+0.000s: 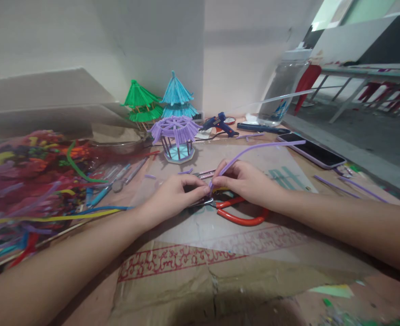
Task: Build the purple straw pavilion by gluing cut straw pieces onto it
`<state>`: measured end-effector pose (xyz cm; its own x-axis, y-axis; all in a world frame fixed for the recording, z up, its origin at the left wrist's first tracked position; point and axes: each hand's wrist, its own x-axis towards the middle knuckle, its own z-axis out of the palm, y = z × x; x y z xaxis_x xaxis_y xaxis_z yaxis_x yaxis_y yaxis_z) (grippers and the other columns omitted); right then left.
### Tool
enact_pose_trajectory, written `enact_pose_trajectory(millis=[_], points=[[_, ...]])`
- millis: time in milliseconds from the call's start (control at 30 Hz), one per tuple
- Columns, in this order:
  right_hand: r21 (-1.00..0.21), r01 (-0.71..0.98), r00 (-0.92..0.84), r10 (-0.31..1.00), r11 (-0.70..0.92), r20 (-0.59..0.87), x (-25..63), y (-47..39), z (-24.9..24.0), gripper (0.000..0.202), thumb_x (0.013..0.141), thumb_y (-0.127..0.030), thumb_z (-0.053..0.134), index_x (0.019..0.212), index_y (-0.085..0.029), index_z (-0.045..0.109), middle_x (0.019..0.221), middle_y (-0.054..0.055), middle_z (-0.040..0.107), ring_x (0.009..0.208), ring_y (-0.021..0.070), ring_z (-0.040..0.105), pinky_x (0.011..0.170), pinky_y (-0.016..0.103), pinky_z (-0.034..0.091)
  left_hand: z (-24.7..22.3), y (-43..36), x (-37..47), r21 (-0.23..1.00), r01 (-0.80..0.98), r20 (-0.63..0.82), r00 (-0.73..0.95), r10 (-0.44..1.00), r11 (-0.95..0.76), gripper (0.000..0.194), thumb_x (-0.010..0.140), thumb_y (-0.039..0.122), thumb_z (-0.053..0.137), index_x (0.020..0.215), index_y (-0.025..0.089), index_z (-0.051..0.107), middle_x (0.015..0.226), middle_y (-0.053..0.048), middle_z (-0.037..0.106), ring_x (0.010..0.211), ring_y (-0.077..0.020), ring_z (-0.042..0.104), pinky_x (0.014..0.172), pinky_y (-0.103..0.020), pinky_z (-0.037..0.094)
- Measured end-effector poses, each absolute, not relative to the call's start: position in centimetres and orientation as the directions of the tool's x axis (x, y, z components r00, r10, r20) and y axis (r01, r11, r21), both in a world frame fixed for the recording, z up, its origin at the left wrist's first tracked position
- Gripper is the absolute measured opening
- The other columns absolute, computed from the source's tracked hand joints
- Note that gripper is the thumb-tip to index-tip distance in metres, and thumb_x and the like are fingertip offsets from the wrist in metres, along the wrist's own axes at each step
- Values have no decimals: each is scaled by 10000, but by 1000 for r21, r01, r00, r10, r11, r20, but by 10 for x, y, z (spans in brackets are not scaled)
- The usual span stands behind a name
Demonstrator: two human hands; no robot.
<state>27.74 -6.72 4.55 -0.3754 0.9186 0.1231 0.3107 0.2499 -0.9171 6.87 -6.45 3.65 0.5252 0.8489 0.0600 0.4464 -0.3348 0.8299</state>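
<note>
At a desk (98, 283) against the wall, well in from its wall-side edge, the left hand (167, 197) and right hand (249, 181) pinch a purple pipe cleaner (254, 148), a positioning step seemingly calling for steady fingertips.

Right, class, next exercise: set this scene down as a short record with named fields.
Right hand: this hand pinches a purple strip
Left hand: this hand, fingertips at the strip's near end
Under the hands: red-handled scissors
Models: green-roofed and blue-roofed behind, purple-roofed in front
Beyond the hands: glue gun
Far right: phone, screen dark
Far left: mixed coloured pieces, partly blurred
</note>
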Motion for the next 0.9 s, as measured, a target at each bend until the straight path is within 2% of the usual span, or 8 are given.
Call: enact_pose_trajectory(millis=[200, 367, 633, 900], points=[[-949, 215, -412, 903, 229, 124, 276, -66, 42, 91, 828, -262, 652, 866, -195, 603, 819, 10, 694, 777, 160, 668, 739, 296, 527, 38, -64, 69, 819, 471, 32, 532, 846, -327, 289, 875, 428, 584, 842, 183, 733, 818, -16, 722, 757, -156, 616, 678, -261, 436], [-969, 98, -373, 911, 226, 175, 277, -68, 42, 81, 882, -276, 611, 883, -210, 563, 757, -12, 663, 728, 144, 669, 719, 286, 550, 39, -66, 69, 831, 483, -4, 503, 864, -278, 322, 863, 461, 583, 842, 171, 723, 787, -23, 711, 705, -151, 597, 639, -261, 426], [-918, 270, -337, 922, 290, 192, 280, -70, 46, 147, 885, -334, 605, 814, -206, 609, 729, 8, 693, 717, 173, 685, 715, 311, 552, 34, -62, 67, 879, 400, 4, 538, 843, -259, 314, 870, 451, 603, 854, 169, 740, 798, -33, 723, 702, -145, 613, 648, -258, 449], [-899, 321, -337, 923, 298, 186, 278, -74, 51, 148, 881, -333, 586, 810, -207, 614, 775, 17, 697, 744, 176, 680, 736, 310, 542, 36, -62, 68, 854, 411, 40, 560, 828, -319, 287, 854, 439, 630, 853, 178, 748, 840, -35, 739, 779, -171, 641, 711, -277, 470]])
